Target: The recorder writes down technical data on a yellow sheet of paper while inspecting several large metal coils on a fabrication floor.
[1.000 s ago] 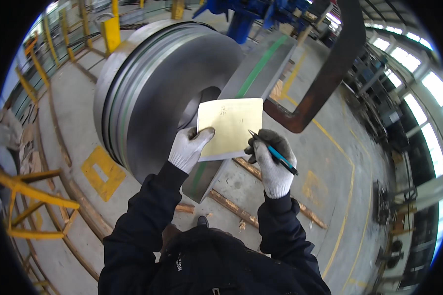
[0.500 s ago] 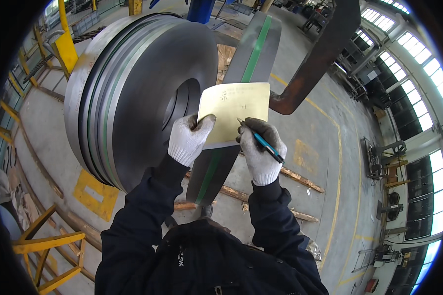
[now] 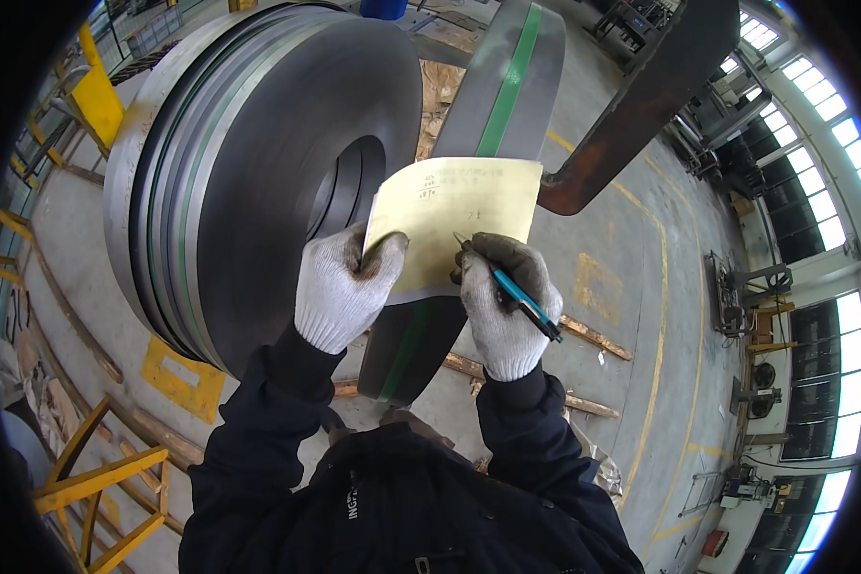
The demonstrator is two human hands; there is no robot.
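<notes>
My left hand (image 3: 349, 287), in a white knit work glove, is closed on the left edge of a yellow notepad (image 3: 478, 196), thumb lying over the page. A few handwritten marks show on the paper. In my gloved right hand (image 3: 509, 306) is a teal and black pen (image 3: 521, 297), its tip at the page just below the writing. The notepad is held above a narrow steel strip coil (image 3: 536, 105) with a green strap, which stands on edge and is partly hidden by the pad and my right hand. Just left stand larger steel coils (image 3: 258, 172), also strapped in green.
A dark, rusty steel arm (image 3: 631, 115) hangs at the upper right, close to the notepad. Wooden beams (image 3: 593, 335) lie on the floor below. At the lower left is a yellow metal frame (image 3: 105, 483). Yellow lines mark the grey floor (image 3: 631, 287) to the right.
The notepad and both hands appear slightly nearer and larger. My left hand has shifted a little left and down. The pen tip stays at the page, slightly further left.
</notes>
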